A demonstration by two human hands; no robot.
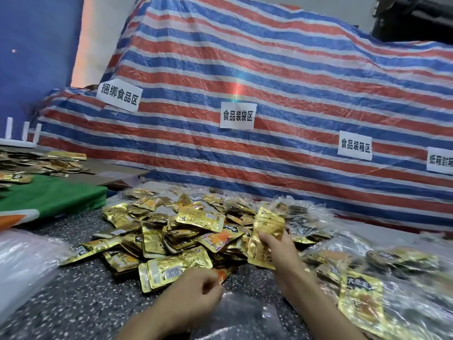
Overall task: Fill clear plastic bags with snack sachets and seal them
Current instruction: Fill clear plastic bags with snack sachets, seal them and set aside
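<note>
Head view: right hand (282,249) grips a stack of gold sachets (267,223); left hand (196,289) seemingly pinches an orange sachet (222,275).

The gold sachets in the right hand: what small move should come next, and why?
Probably lower the sachet stack toward the clear bag lying flat below: the right hand grips several sachets, and the left hand sits beside the bag, able to open it.
</note>
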